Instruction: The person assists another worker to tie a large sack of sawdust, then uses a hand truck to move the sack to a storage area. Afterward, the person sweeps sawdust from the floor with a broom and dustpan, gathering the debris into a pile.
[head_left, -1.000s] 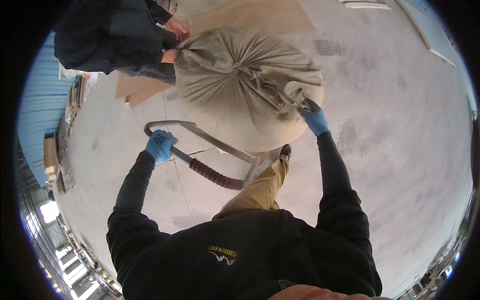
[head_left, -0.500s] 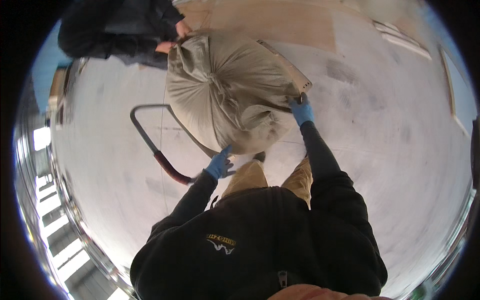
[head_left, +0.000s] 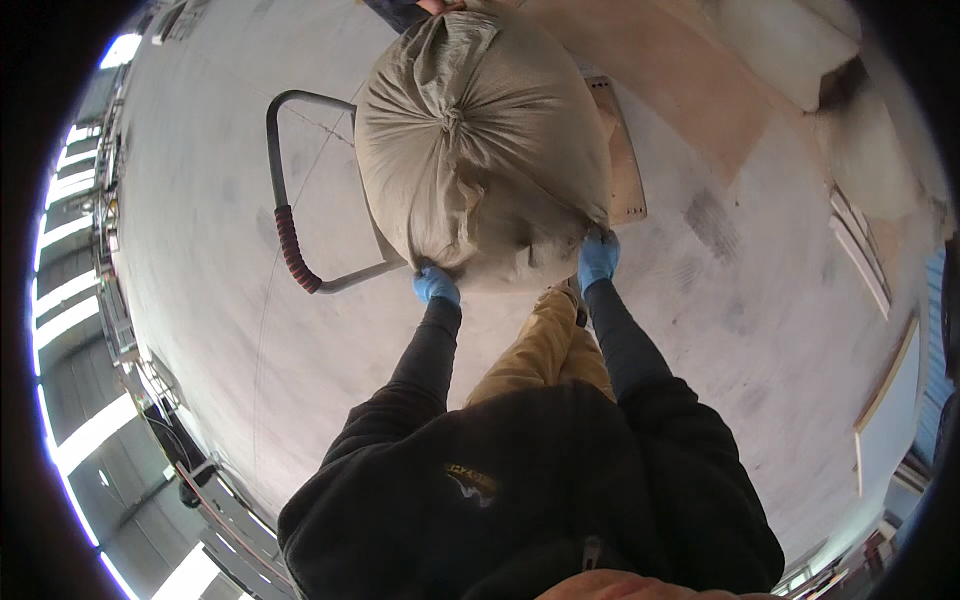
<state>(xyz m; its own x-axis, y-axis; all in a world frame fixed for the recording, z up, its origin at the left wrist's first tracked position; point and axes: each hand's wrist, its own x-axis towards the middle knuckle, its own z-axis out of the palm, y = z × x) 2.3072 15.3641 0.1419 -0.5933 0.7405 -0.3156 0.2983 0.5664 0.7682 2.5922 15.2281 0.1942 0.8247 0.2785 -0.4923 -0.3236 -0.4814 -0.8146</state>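
Note:
A big, full beige sack (head_left: pixel 540 130), gathered and tied in a knot on top, sits on a cart with a bent metal handle (head_left: pixel 278 150). My left hand (head_left: pixel 437 286), in a blue glove, grips the near left side of the sack, its fingertips hidden in the cloth. On the near right side, my gloved right hand (head_left: pixel 598 256) is closed on a fold of the same sack. Beyond it, another person's hand (head_left: pixel 440 6) touches the far edge of the cloth.
Part of the cart's wooden board (head_left: pixel 626 165) sticks out right of the sack. A brown sheet (head_left: pixel 690 90) lies on the pale floor (head_left: pixel 740 330) farther right. White strips (head_left: pixel 860 250) and a white panel (head_left: pixel 890 410) are at the right edge.
My left hand has gone from open beside the sack to gripping it. My right hand has shifted from the board's corner area onto the sack. The other person has mostly left the picture.

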